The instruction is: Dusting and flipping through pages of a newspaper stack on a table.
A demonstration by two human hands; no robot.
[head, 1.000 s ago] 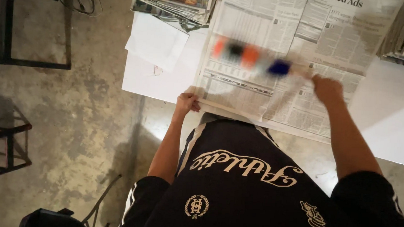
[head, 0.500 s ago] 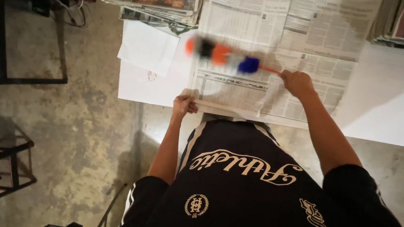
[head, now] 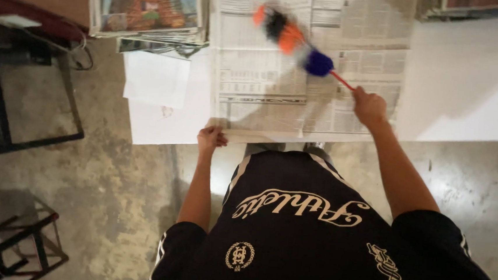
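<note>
My right hand [head: 370, 106] is clenched around the thin red handle of the duster [head: 294, 39], and the fluffy head, banded orange, black and blue, is blurred over the upper middle of the open newspaper [head: 264, 82]. A second ago that head lay lower and further to my right on the sheet, close to my fist; half a second ago it had begun to slide left; now it has swung up and away from me, towards the far edge of the page. So the stroke is travelling across the sheet, from the near right part to the far left part, and I judge that the sweep has covered the middle of the page while the left columns and the outer corners are not yet brushed. My left hand [head: 211, 137] has stayed where it was, fingers curled over the near edge of the newspaper at its left corner, pinning it against the white board [head: 457, 84] underneath so the sheet does not shift under the strokes. The paper itself lies flat and has not moved between the pictures. A stack of folded papers [head: 147, 10] sits at the far left, just beside the open sheet, and a loose white sheet [head: 157, 81] lies below it, both untouched. The floor [head: 111, 194] around me is bare concrete, with a dark metal frame [head: 5, 111] off to my left.
</note>
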